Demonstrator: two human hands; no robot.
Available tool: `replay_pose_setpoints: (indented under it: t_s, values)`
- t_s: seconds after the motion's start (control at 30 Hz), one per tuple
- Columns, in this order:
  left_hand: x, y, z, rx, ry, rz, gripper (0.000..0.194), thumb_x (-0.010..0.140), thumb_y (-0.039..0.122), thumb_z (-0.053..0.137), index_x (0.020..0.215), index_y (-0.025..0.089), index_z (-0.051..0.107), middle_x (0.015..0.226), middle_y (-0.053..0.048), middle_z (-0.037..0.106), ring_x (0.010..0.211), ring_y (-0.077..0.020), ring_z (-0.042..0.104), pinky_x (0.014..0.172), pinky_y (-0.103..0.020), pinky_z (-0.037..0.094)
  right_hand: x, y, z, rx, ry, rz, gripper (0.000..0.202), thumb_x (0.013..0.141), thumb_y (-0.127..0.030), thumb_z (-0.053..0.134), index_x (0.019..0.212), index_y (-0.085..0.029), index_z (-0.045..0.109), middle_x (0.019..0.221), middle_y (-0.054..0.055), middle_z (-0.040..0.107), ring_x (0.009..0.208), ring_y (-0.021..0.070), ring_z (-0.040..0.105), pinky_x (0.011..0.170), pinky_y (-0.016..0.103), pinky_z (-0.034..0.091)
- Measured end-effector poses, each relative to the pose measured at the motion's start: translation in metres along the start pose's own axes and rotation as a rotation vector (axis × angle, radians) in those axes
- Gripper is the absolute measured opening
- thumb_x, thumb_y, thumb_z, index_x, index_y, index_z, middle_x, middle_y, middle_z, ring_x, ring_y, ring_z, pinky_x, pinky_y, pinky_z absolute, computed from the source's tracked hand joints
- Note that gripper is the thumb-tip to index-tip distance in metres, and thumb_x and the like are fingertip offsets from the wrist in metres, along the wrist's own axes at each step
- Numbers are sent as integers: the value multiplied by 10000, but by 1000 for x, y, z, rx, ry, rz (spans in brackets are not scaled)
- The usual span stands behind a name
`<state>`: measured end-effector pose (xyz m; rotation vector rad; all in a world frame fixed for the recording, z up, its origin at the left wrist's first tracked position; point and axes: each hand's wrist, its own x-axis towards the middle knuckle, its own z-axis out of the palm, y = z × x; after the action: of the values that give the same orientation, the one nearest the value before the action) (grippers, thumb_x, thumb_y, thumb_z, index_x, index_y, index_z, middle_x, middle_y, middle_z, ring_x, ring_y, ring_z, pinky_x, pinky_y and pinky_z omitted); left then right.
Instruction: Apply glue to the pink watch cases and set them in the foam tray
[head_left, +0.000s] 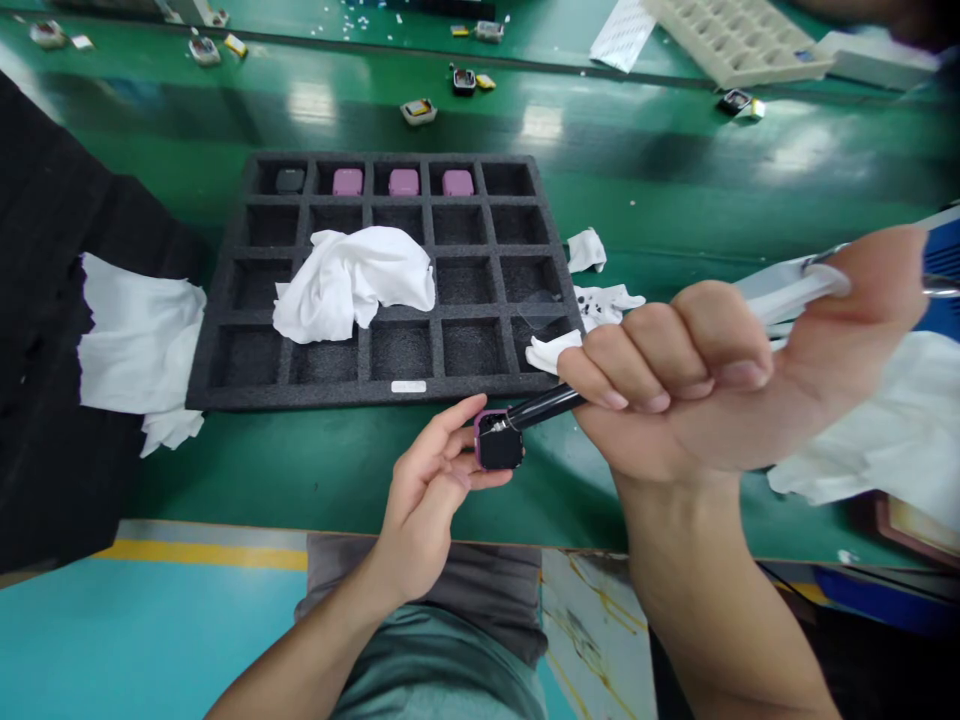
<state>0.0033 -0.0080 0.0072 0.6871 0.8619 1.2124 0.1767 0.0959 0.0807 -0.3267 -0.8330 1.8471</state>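
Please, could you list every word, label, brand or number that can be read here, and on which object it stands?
No text can be read.
White label on the front rim of the black foam tray: too small.
White sheet beside the beige tray: any print is too blurred.
Held purple-edged device and black tool: no text visible.

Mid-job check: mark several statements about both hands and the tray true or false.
1. The left hand holds a small square purple-rimmed black device. True.
2. The right hand is empty. False: it grips a slim black cylindrical tool.
3. Three pinkish-purple square cases sit in the black foam tray's far row. True.
4. The crumpled white cloth lies under the tray. False: it lies on top.
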Motion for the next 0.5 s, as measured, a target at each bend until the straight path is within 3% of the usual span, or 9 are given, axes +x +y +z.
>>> replay_pose_setpoints:
  t_s: [0.5]
  values:
    - [-1,-1,0,-21,0,5,465,960,171,570,1408,267,651,1234,-76,751,1087,-240,757,915,-358,648,0,0,0,20,-1,18,710,849,-402,791,501,-203,204,452,-73,167,440,110,212,502,315,230]
